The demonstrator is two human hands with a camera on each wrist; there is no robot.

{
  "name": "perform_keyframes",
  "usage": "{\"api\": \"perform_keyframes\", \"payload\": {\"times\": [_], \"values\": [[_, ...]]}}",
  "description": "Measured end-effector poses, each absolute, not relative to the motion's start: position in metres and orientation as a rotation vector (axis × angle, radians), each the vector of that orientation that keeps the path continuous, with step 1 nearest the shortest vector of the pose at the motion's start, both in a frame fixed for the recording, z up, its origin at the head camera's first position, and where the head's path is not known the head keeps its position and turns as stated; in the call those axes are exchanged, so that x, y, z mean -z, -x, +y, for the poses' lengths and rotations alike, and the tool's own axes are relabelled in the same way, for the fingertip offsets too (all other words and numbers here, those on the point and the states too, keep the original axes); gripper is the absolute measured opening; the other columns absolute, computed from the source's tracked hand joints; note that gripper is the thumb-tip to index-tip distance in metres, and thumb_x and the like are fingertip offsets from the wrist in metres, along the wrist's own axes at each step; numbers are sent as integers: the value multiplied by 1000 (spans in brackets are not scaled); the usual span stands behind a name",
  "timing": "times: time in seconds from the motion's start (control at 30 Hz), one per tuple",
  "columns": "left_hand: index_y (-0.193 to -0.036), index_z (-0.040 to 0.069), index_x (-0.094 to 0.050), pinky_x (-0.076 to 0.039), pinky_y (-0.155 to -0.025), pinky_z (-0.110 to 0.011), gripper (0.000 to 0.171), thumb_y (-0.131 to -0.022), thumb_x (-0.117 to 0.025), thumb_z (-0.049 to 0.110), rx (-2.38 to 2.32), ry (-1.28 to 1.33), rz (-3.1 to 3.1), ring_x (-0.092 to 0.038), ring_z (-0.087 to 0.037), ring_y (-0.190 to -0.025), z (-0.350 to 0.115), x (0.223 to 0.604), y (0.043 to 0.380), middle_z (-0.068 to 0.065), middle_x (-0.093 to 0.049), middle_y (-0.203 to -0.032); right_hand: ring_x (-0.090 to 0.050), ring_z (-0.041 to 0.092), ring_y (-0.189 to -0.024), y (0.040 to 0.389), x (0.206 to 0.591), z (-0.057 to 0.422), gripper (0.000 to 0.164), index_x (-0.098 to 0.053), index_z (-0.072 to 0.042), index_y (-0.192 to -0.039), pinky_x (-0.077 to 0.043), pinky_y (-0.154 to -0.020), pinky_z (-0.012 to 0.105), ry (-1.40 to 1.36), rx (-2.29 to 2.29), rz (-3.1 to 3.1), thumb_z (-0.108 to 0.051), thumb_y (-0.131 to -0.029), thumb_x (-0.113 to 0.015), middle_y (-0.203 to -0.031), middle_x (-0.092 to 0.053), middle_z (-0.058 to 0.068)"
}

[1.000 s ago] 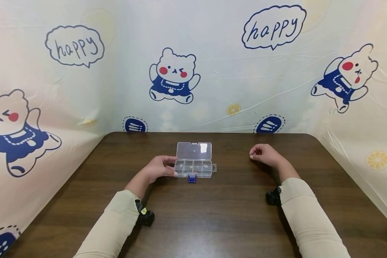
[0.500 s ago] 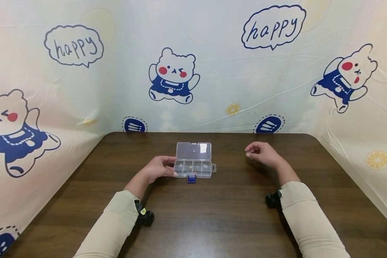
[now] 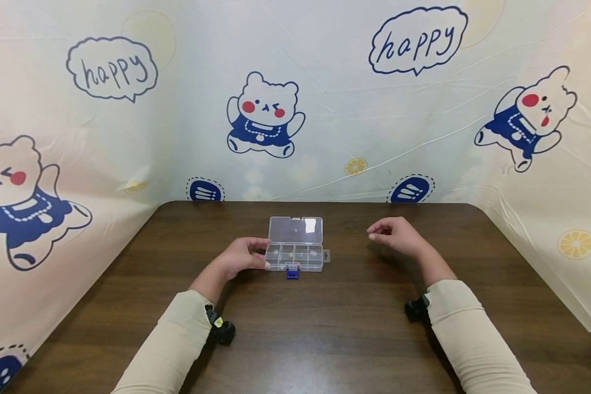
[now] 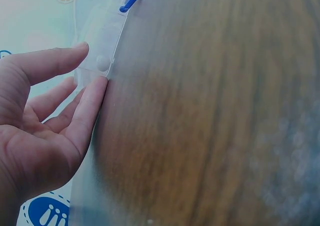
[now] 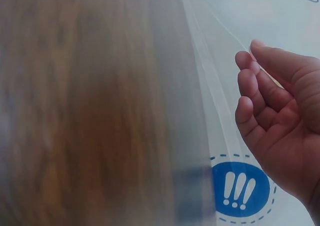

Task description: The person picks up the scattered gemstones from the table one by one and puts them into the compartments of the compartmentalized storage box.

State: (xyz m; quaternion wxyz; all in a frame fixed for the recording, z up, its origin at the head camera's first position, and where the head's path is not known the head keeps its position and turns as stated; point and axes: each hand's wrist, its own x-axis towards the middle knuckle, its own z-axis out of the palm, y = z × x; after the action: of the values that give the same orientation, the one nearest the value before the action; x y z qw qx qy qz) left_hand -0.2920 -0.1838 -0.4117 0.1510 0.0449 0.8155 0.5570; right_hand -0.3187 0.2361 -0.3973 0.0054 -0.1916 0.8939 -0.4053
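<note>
A clear plastic compartment box point(image 3: 294, 258) stands on the table with its lid point(image 3: 295, 230) raised at the back. Small pale pieces show in some of its compartments. A blue latch point(image 3: 293, 272) hangs at the front edge. My left hand point(image 3: 241, 256) holds the box's left end, fingers at the back corner and thumb at the front one. In the left wrist view a round pale piece point(image 4: 103, 63) sits inside near that end. Right of the box, my right hand point(image 3: 396, 235) has curled fingers, thumb close to the index fingertip; I cannot tell whether something tiny is pinched there.
The dark wooden table point(image 3: 295, 328) ends at a straight back edge with rounded corners. Behind it hangs a pale cloth point(image 3: 325, 109) printed with cartoon bears. A clear tab point(image 3: 326, 256) juts from the box's right side. Black wrist cameras sit below both hands.
My right hand has moved a little leftward, closer to the box, its fingers reaching out slightly further. My left hand and the box have stayed in place.
</note>
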Motion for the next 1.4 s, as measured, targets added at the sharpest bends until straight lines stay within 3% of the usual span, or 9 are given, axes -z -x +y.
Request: {"api": "perform_keyframes", "payload": {"times": [1.4], "values": [[-135,3,-55,-56,-83,-34,66,-75,-80,-5,-1599,-119,2339,-64,-26,-92,-184,412,292,-18,-58,-129,-55,22,-78,299,379,173,16,-74,-8,-100,-51,-69,35,826,1235,2742,-18,-87,-75,-85,-67,-1]]}}
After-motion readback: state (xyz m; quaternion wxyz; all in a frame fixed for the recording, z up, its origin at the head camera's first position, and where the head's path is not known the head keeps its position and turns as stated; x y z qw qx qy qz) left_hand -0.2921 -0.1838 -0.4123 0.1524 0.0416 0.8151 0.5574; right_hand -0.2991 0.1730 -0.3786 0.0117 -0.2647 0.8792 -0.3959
